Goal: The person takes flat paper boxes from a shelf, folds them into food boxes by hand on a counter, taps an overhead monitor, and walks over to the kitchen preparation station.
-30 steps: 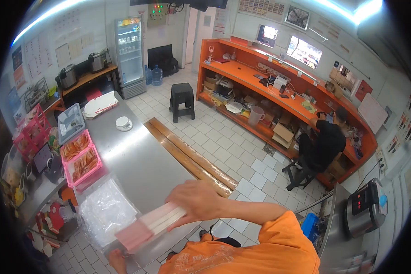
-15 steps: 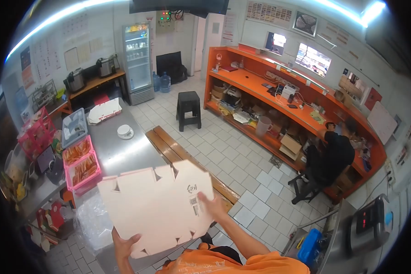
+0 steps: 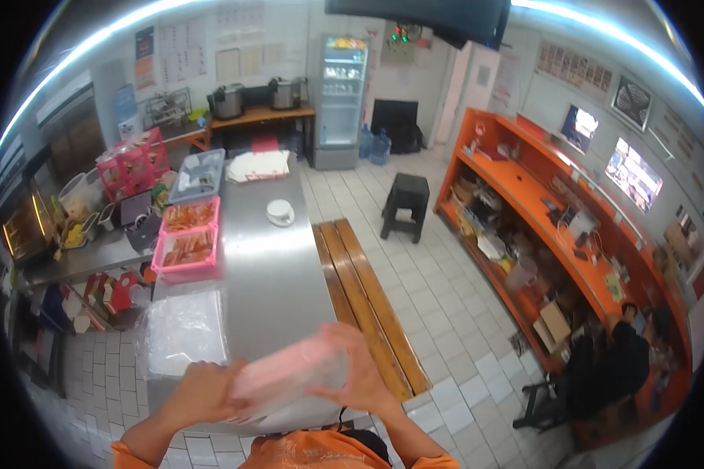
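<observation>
A pale cardboard box blank is between my hands above the near end of the steel table, smeared by motion and seen almost edge-on. My left hand is closed on its left end. At the other end, my right hand has its fingers over the top and the thumb below. Left of the blank, a clear plastic bag with white flat contents lies on the table. Beyond it are two pink trays of orange-brown packets.
The steel table holds a small white bowl, a grey tub and stacked cardboard sheets. A wooden bench runs along its right side. A black stool stands beyond. A person in black sits at the orange counter.
The blank has swung from facing me broadly to nearly edge-on, and both hands have shifted their hold. The view has turned left, uncovering the plastic bag and more of the table.
</observation>
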A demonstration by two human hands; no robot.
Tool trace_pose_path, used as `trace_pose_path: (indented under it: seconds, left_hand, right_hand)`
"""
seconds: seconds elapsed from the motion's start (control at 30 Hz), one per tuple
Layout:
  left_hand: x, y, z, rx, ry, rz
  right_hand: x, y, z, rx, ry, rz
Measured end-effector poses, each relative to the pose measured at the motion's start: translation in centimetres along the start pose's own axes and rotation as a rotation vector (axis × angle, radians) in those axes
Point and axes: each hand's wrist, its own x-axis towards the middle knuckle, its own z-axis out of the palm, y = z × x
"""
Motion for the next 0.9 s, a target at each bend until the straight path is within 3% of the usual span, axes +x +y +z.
trace_pose_path:
  seconds: [0.03, 0.07, 0.13, 0.27, 0.37, 0.5, 0.57, 0.7, 0.77, 0.9]
  left_hand:
    - [0.2, 0.5, -0.3, 0.084, -0.112, 0.057]
    - [0.1, 1.4, -0.7, 0.077, -0.176, 0.058]
    - [-0.3, 0.5, 0.3, -0.060, -0.069, 0.149]
    - [-0.9, -0.7, 1.2, -0.309, 0.073, 0.444]
    - [-0.9, -2.2, 1.8, -0.423, 0.039, 0.312]
    - [0.2, -4.5, 1.9, -0.427, -0.054, 0.314]
    - [0.4, -4.5, 1.6, -0.379, 0.063, 0.448]
    - [1.0, -3.2, 1.4, -0.459, -0.028, 0.427]
    - [1.8, -2.9, 2.1, -0.379, 0.270, 0.677]
    - [3.2, -3.4, 2.2, -0.386, 0.162, 0.607]
  right_hand:
    - [1.0, -0.9, 0.3, -0.010, -0.032, -0.233]
    - [1.4, -0.7, 0.6, -0.014, -0.031, -0.267]
    - [1.5, -0.1, 1.2, -0.303, -0.313, -0.328]
    - [2.4, -0.4, 1.3, -0.278, -0.393, -0.313]
    - [2.7, -0.3, 1.5, -0.265, -0.384, -0.324]
    - [3.6, -0.4, 1.7, -0.243, -0.376, -0.327]
    - [4.1, -0.3, 2.1, -0.232, -0.371, -0.331]
    - [4.6, -0.3, 2.3, -0.255, -0.376, -0.315]
    - [5.1, -0.6, 2.3, -0.275, -0.390, -0.323]
    - [4.8, -2.8, 3.8, -0.524, -0.480, -0.509]
